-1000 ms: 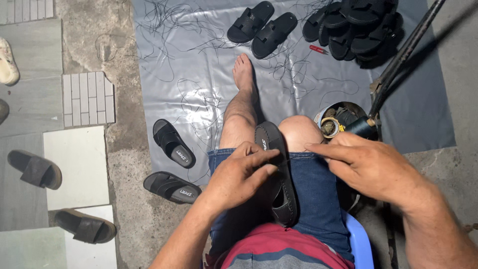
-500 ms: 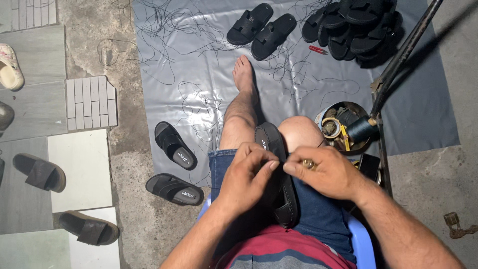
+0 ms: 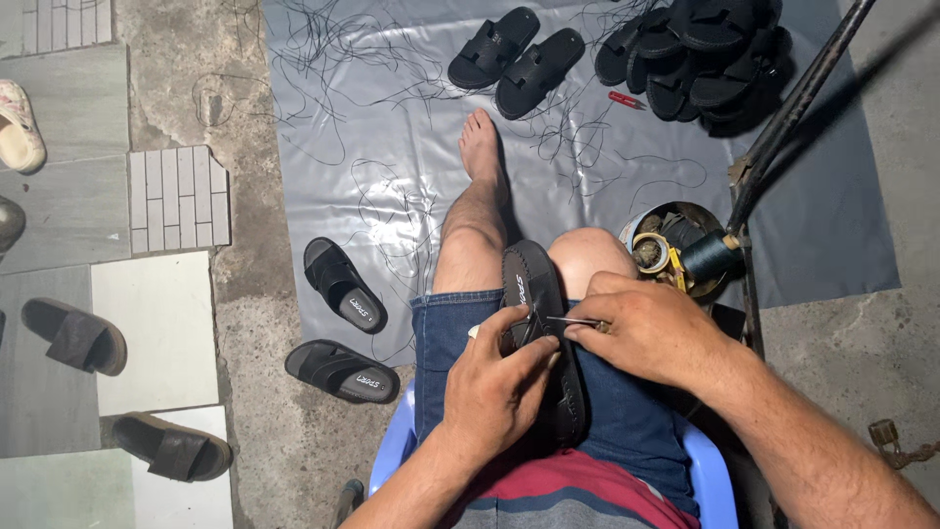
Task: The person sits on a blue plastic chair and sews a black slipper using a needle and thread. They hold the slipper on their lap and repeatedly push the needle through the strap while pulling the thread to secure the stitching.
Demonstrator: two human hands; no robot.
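- Right now, black sandal (image 3: pixel 541 294) lies lengthwise on the seated person's lap, sole braced against the thighs so it stays put.
- Left hand (image 3: pixel 499 387) at 6 o'clock of it, fingers curled onto the strap edge, steadying.
- Right hand (image 3: pixel 641 328) at 3 o'clock, pinched closed on a thin metal needle (image 3: pixel 568 319) aimed into the strap.
- Thread spool (image 3: pixel 707 257) sits at 2 o'clock, within easy reach.
- Loose sandals (image 3: pixel 343 323) wait at 9 o'clock on the grey sheet (image 3: pixel 392 127).

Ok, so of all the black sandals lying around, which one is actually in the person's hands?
The black sandal lying lengthwise on the lap, gripped by the left hand while the right hand pushes a thin metal tool into it. The rest lie on the grey sheet or the floor.
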